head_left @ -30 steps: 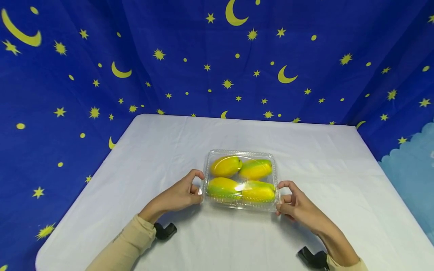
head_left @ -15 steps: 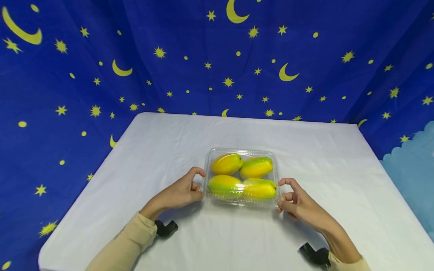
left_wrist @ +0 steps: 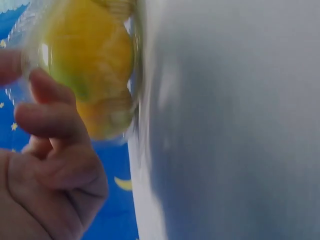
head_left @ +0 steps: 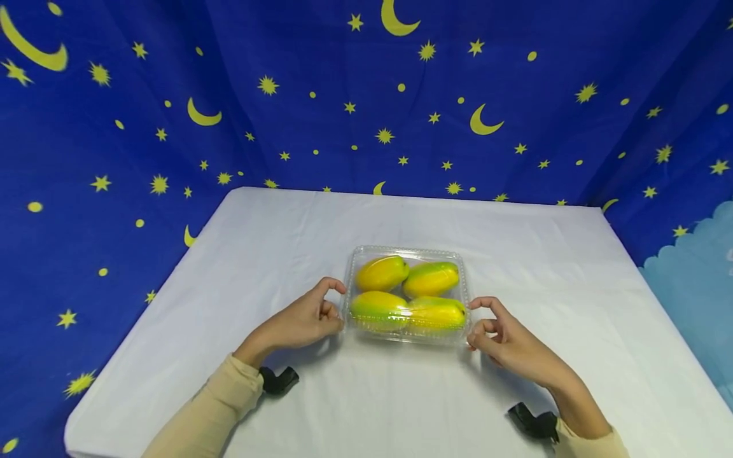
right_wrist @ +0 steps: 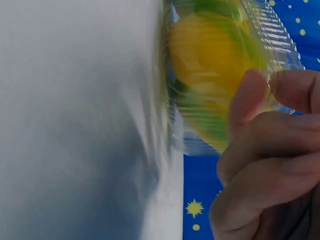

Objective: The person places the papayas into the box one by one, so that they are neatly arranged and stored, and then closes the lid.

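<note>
A clear plastic clamshell box (head_left: 401,338) lies on the white table, its lid down. Several yellow-green mangoes (head_left: 431,278) show through it, in two rows. At the box's left end my left hand (head_left: 303,319) pinches the rim with curled fingers. My right hand (head_left: 509,343) does the same at the right end, thumb toward the near corner. In the left wrist view, fingertips (left_wrist: 47,90) sit at the rim beside a mango (left_wrist: 90,50). The right wrist view has the ridged rim (right_wrist: 272,37) between finger and thumb, with that hand's other fingers curled below.
The white tablecloth (head_left: 378,407) spreads on all sides of the box. Behind and to the left hangs a blue curtain (head_left: 321,51) with yellow moons and stars. A black wrist camera mount (head_left: 279,381) is on the left wrist, another mount (head_left: 532,422) on the right.
The head view has shifted slightly, so the scene sits a little higher. Box and hands keep nearly the same place on the table, and the glare on the lid has lessened.
</note>
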### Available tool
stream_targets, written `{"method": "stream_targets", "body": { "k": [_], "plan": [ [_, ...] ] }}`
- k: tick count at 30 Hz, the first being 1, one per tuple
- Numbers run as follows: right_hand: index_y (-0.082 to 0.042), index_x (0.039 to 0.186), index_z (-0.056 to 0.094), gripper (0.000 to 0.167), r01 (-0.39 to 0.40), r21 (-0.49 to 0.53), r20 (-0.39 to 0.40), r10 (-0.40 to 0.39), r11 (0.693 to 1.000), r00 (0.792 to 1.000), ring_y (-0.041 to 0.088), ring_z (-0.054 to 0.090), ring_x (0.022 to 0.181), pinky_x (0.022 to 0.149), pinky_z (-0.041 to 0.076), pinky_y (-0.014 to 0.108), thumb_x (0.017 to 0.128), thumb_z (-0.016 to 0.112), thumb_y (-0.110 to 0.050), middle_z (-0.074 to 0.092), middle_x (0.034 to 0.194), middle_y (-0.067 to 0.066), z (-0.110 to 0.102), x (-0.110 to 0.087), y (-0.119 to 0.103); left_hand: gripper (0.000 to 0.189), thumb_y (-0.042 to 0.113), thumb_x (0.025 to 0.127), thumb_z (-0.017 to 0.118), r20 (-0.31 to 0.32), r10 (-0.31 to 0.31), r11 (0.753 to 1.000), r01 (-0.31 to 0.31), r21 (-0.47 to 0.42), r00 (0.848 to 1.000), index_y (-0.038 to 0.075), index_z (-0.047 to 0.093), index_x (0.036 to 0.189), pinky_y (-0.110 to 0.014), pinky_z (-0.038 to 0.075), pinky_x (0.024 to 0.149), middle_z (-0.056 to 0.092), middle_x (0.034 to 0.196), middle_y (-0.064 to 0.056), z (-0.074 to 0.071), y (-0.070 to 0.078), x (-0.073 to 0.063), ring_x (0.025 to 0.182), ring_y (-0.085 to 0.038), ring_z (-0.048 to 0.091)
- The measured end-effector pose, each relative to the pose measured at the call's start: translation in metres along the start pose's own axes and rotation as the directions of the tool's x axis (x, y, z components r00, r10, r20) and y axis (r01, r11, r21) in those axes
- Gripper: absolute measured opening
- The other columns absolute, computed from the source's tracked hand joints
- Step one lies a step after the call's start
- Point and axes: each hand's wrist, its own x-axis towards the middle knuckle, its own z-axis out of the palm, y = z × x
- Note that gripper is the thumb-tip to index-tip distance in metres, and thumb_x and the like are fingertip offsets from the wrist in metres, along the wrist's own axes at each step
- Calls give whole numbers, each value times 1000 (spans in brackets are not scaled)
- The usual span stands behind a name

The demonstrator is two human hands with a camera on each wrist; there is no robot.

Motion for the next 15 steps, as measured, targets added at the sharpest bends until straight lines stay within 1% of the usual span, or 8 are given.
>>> {"method": "stream_targets", "body": {
  "k": [4, 7, 9, 12, 14, 15],
  "plan": [
    [-16, 141, 36, 42, 1, -103, -67, -8, 995, 998, 9, 44, 53, 46, 45, 28, 104, 55, -24, 58, 107, 19, -1, -4, -1, 54, 23, 95, 68, -5, -18, 999, 18, 32, 1000, 22, 35, 137, -24, 42, 55, 59, 75, -3, -3, 1, -1, 59, -13, 48],
    [-17, 139, 42, 39, 5, -137, -126, -22, 991, 992, 14, 50, 55, 46, 48, 31, 105, 54, -29, 55, 114, 18, -2, -6, -2, 58, 30, 94, 70, -18, -20, 999, 20, 49, 1000, 23, 35, 140, -25, 44, 56, 61, 78, -4, -7, 2, -2, 61, -13, 50],
    [-17, 139, 44, 38, 22, -158, -169, -49, 987, 984, 17, 56, 62, 48, 51, 33, 105, 53, -31, 55, 118, 18, -2, -7, -2, 61, 33, 94, 71, -30, -4, 999, 6, 54, 1000, 23, 34, 142, -26, 45, 56, 62, 79, -5, -10, 2, -3, 62, -14, 51],
    [-13, 138, 46, 36, 74, -208, -243, -124, 975, 962, 20, 63, 81, 56, 57, 34, 105, 53, -29, 57, 123, 16, -3, -7, -1, 64, 36, 94, 70, -71, 35, 997, -30, 70, 997, 23, 33, 144, -27, 47, 58, 64, 81, -4, -15, 2, -5, 64, -15, 53],
    [-11, 137, 48, 35, 113, -243, -284, -182, 963, 941, 17, 64, 94, 66, 60, 31, 105, 53, -26, 58, 127, 13, -2, -7, 0, 65, 37, 94, 70, -120, 68, 994, -56, 99, 990, 24, 33, 146, -28, 48, 61, 65, 83, -3, -18, 2, -8, 65, -16, 55],
    [-11, 137, 48, 35, 130, -263, -301, -209, 956, 930, 15, 64, 98, 70, 59, 29, 105, 53, -24, 58, 129, 12, -2, -6, -1, 65, 37, 95, 70, -150, 87, 991, -69, 118, 985, 24, 33, 146, -28, 49, 62, 65, 84, -2, -20, 1, -9, 67, -16, 56]
  ]
}}
